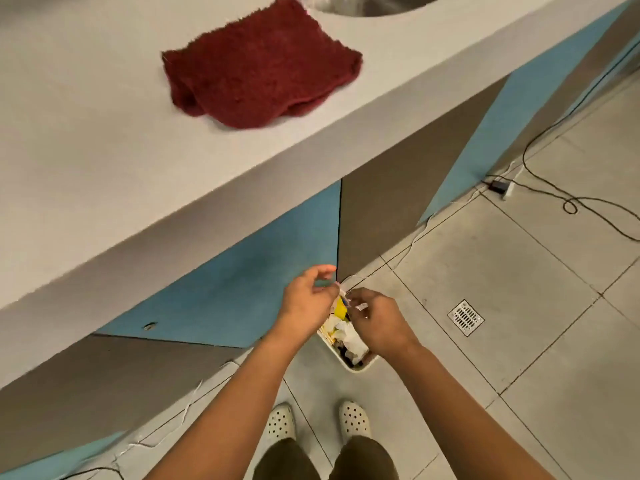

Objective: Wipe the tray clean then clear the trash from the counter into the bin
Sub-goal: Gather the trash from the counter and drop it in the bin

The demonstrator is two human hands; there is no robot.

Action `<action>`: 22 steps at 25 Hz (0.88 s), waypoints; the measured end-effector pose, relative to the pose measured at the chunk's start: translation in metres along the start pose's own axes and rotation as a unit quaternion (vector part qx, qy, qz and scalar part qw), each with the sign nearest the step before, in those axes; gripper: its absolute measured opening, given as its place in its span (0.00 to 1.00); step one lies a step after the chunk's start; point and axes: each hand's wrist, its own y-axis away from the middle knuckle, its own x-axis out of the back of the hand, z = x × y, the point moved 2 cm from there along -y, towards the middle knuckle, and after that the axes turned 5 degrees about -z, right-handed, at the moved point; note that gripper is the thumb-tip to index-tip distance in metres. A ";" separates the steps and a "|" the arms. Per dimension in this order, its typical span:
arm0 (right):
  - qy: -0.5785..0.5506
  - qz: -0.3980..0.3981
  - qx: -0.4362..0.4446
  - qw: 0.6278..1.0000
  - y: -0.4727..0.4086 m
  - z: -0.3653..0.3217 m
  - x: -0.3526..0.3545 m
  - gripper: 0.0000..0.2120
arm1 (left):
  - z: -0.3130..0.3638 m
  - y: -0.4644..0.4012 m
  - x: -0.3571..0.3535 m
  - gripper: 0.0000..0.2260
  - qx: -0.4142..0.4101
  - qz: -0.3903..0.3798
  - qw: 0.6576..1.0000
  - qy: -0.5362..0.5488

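Hovering both hands over the bin point(356, 365) on the floor, I had the right hand point(375, 322) pinching a white scrap point(358, 306) directly above the trash point(346, 336), left hand point(306, 296) loosely curled, holding nothing clear, the cloth point(259, 64) up on the bench point(86, 150).

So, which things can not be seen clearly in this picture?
- Tray: not in the head view.
- Small white plastic bin: both hands cover most of its opening.
- Round metal sink: cut by the top edge.
- Right hand: pinches a small scrap, too blurred to identify.
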 end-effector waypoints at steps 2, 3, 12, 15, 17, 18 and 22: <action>0.001 0.009 0.057 0.998 0.026 -0.043 0.026 0.14 | 0.039 0.037 0.016 0.12 -0.033 0.027 0.999 0.028; -0.005 0.017 0.087 0.996 0.038 -0.064 0.039 0.14 | 0.056 0.054 0.025 0.13 -0.051 0.035 0.998 0.033; -0.044 -0.027 0.290 0.956 0.094 -0.245 0.072 0.09 | 0.137 0.162 0.152 0.11 -0.139 0.199 0.962 0.123; -0.051 -0.040 0.321 0.945 0.096 -0.291 0.060 0.07 | 0.136 0.184 0.194 0.11 -0.144 0.232 0.950 0.150; -0.061 -0.054 0.337 0.938 0.096 -0.323 0.039 0.07 | 0.125 0.195 0.227 0.12 -0.144 0.267 0.942 0.141; -0.062 -0.062 0.344 0.935 0.095 -0.341 0.025 0.07 | 0.117 0.199 0.246 0.12 -0.142 0.282 0.939 0.139; -0.050 -0.081 0.356 0.930 0.087 -0.402 -0.038 0.07 | 0.085 0.211 0.324 0.13 -0.136 0.321 0.927 0.140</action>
